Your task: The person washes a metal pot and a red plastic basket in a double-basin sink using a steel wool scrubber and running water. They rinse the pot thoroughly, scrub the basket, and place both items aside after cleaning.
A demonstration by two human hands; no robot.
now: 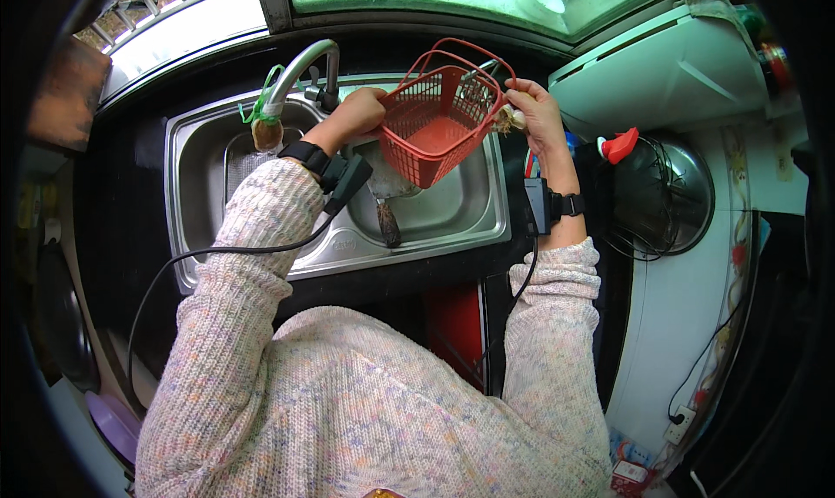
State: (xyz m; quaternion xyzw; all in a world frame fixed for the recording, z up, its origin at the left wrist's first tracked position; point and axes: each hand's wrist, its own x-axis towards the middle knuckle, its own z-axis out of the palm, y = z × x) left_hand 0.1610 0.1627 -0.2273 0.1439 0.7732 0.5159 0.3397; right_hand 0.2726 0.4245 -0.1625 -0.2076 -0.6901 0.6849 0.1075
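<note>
A red plastic basket with lattice sides and a raised handle is tilted towards me above the right basin of a steel double sink. My left hand grips its left rim. At the basket's right end, my right hand holds the rim near the foot of the handle. Garlic bulbs show between that hand and the basket; I cannot tell whether the fingers hold them. The basket's floor is bare. Below, a broad-bladed tool like a cleaver lies in the basin, its dark handle towards me.
A curved faucet with a cloth-wrapped spout stands over the left basin. Right of the sink are a red spray-bottle trigger and a round metal lid. Black cables trail from both wrist devices.
</note>
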